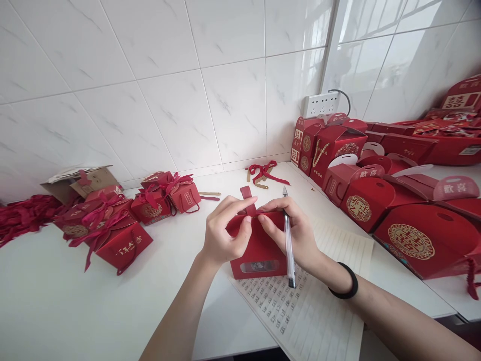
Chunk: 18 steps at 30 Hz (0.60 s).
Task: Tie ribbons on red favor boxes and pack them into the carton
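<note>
So, red gift box point(258, 244): held up front and centre between both hands, upright, with its clear window point(260, 265) facing the viewer and a dark red strap point(246, 194) sticking up from the top edge. The lower part is seen over a corner of the lined paper.

Left hand point(227, 231): thumb and index finger kept only narrowly apart, thumb at the box's top edge, index finger laid across the strap. Whether anything is actually pinched can't be told.

Right hand point(291, 226): curled, with a clear-barrelled pen point(288, 245) held among the fingers, tip up and dark end down. Thumb and index tips are brought to the top edge too. A black band point(351, 283) is worn on the wrist.

Lined paper point(323, 311): spread on the white table point(169, 301), part of it covered in rows of handwriting.

Bow-tied boxes point(124, 245): clustered to the left, near a heap of red ribbon point(28, 218) and an open cardboard box point(95, 183).

Loose ribbon point(267, 174): dropped by the tiled wall point(233, 95), tangled with gold strips.

Unribboned red boxes point(409, 240): lined up along the right, below a white power strip point(321, 104).
</note>
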Motion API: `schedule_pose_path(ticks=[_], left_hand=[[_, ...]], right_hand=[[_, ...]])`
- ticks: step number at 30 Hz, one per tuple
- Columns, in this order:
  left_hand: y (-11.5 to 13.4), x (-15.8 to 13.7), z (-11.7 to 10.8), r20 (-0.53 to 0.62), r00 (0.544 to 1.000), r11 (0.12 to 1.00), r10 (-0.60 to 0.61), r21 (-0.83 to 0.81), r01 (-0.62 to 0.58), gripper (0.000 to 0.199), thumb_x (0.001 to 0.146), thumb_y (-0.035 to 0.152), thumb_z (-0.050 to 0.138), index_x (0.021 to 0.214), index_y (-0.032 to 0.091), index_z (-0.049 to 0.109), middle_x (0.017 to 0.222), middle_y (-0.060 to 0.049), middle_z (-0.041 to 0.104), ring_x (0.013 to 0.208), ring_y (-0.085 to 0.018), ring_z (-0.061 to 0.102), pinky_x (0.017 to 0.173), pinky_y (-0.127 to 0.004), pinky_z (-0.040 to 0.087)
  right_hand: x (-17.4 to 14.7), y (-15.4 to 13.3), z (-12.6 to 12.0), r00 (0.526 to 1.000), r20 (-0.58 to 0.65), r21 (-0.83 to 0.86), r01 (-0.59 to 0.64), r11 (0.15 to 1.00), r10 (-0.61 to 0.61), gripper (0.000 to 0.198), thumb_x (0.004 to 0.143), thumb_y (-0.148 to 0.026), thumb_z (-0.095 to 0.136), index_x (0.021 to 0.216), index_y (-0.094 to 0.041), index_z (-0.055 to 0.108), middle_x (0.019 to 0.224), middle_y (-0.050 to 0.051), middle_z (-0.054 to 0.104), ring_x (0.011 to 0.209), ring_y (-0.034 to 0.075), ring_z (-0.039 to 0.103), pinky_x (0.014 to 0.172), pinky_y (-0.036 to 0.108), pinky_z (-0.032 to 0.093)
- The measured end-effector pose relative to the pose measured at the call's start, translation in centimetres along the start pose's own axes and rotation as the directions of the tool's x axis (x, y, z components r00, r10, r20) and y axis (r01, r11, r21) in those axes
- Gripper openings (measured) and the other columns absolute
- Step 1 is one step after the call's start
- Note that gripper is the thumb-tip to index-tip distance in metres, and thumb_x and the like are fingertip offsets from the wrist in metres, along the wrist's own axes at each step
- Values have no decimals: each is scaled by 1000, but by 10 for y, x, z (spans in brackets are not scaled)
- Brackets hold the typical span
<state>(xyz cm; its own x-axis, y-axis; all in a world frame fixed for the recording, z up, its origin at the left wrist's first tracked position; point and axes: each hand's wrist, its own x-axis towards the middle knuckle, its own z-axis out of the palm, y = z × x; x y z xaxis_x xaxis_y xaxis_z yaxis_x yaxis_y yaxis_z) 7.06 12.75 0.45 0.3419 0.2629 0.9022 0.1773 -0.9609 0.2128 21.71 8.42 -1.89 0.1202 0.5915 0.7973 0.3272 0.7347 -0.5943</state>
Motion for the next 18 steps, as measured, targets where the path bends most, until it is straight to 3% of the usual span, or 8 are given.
schedule_pose_path(ticks=[11, 16, 18], left_hand=[[-2, -2, -1, 1, 999, 999, -32, -24, 32, 37, 75, 6, 50, 108, 18, 61, 70, 0, 54, 64, -10, 52, 59, -23, 48], [-3, -8, 5, -39, 971, 951, -237, -212, 223, 64, 73, 12, 54, 134, 16, 34, 67, 2, 56, 59, -12, 54, 58, -25, 49], [-3, -10, 9, -47, 945, 914, -324, -273, 299, 67, 72, 15, 54, 135, 15, 27, 63, 3, 57, 56, -13, 55, 58, -26, 50]], right_hand=[[3, -3, 1, 998, -10, -16, -60, 998, 60, 8, 86, -27, 59, 84, -23, 53, 78, -1, 59, 65, 14, 55, 52, 23, 46], [0, -1, 2, 999, -29, -57, -29, 998, 27, 9, 86, -29, 59, 83, -23, 53, 73, -1, 57, 59, 14, 52, 50, 24, 45], [-1, 0, 1, 999, -43, -87, -19, 996, 16, 12, 85, -33, 61, 83, -23, 54, 72, -1, 57, 58, 16, 53, 51, 26, 45]])
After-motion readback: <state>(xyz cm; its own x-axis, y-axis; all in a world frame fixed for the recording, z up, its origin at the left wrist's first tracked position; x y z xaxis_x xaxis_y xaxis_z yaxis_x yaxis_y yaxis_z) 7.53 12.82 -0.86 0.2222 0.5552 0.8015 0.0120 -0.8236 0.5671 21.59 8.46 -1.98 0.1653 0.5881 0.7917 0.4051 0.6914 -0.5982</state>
